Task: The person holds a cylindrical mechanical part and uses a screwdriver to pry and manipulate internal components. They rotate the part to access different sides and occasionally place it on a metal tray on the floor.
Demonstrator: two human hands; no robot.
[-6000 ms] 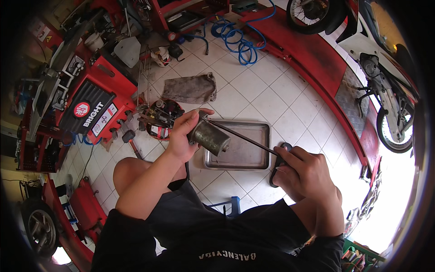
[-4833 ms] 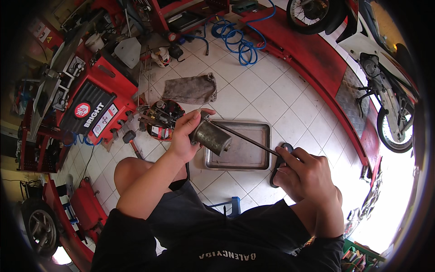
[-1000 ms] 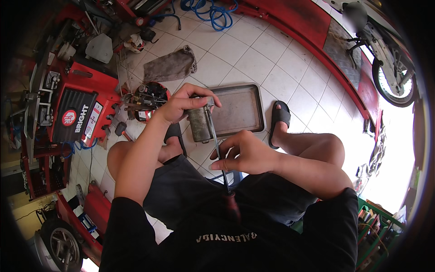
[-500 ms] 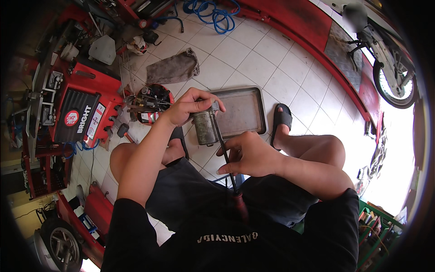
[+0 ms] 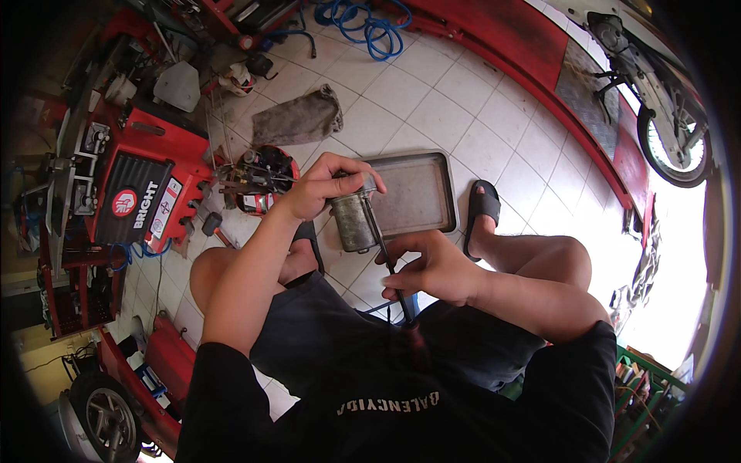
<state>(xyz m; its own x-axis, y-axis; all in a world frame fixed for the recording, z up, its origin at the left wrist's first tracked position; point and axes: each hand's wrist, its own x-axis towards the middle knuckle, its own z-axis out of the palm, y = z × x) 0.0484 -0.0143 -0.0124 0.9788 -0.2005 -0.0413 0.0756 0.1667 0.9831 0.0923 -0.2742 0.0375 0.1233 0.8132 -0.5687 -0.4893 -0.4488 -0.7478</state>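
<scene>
Metal motor housing (image 5: 356, 225), probably heavy, stiff and slick, suited a wrapped hold: left hand (image 5: 327, 185) gripped its twelve-o'clock end; right hand (image 5: 437, 270) pinched a screwdriver (image 5: 404, 305) at five o'clock.

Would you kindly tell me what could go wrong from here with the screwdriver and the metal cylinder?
The far end of the screwdriver is near the left hand, so a slip might scratch its fingers.
The right hand is at the shaft, not the red handle, so control may be weak.
The metal cylinder is held in the air, so it might drop if the left hand's grip loosens.
</scene>
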